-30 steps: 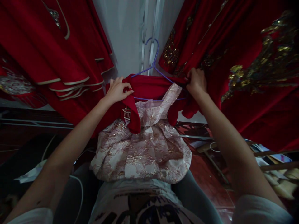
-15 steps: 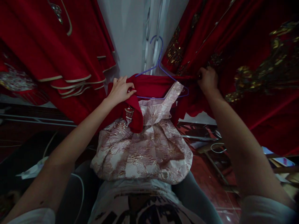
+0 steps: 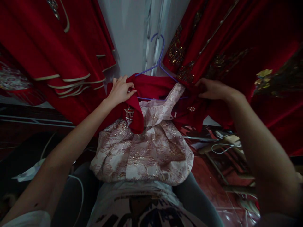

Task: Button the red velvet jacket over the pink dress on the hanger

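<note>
A red garment (image 3: 153,85), likely a small jacket, drapes over a purple hanger (image 3: 160,60). Under it on the same hanger hangs a pale pink dress (image 3: 146,148) with a shiny floral pattern, lying across the lap. My left hand (image 3: 120,91) grips the jacket's left side near the shoulder, above a beaded tassel (image 3: 129,115). At the opposite shoulder, my right hand (image 3: 210,89) pinches the red cloth. A flower-shaped ornament (image 3: 191,109) shows on that front, below the fingers. The dress's right strap lies over the jacket's edge.
Red garments with pale trim (image 3: 73,77) hang at the left. More red garments with gold embroidery (image 3: 176,52) hang at the right. Behind the hanger stands a pale wall with metal rails (image 3: 148,37). A wooden frame (image 3: 217,167) and a white cable (image 3: 220,149) are low on the right.
My right hand has drawn the red cloth inward and lower, so the right front now covers the hanger's end and its ornament shows. My left hand stays nearly in place.
</note>
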`<state>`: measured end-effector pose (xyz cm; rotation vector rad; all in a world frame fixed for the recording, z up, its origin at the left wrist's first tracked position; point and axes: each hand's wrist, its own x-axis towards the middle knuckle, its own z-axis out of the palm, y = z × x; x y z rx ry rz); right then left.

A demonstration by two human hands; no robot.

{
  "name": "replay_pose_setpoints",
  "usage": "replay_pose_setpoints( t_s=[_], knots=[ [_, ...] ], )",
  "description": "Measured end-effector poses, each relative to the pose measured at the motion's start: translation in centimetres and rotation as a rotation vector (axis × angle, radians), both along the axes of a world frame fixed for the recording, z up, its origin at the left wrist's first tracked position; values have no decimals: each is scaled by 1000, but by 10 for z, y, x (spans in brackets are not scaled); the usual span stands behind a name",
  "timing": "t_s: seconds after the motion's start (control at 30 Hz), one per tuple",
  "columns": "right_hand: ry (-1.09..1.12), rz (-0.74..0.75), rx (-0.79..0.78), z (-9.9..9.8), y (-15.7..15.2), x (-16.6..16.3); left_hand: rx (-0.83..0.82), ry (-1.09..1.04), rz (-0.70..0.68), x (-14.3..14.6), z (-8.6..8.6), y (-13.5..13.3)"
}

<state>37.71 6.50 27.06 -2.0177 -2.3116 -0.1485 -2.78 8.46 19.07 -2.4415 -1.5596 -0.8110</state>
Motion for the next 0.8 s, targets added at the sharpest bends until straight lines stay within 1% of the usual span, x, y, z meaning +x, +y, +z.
replay_pose_setpoints(
  t_s=[0.07,0.13,0.17,0.23,0.33,0.43,0.57,0.63,0.73,0.8],
  knots=[
    [59,52,192,-11,-2,-11,-7,-15,-6,2,0,-3],
    [128,66,308,-24,-3,-26,-11,-20,-6,3,0,-6],
    [166,54,335,-31,-3,-34,-13,-19,-4,4,1,-7],
    [221,33,339,-45,-4,-51,-13,-14,5,3,1,-8],
    [188,35,326,-56,-4,-66,-7,-5,12,1,3,-9],
    [126,38,347,-54,-4,-65,-9,4,11,0,3,-8],
    [120,11,416,-39,-8,-54,-10,-5,6,1,1,-6],
    [118,22,456,-35,-11,-54,-9,-10,10,3,0,-7],
    [118,97,472,-39,-10,-63,-7,-19,19,5,-1,-8],
    [195,122,452,-50,-5,-76,-1,-26,25,6,-2,-10]
  ],
)
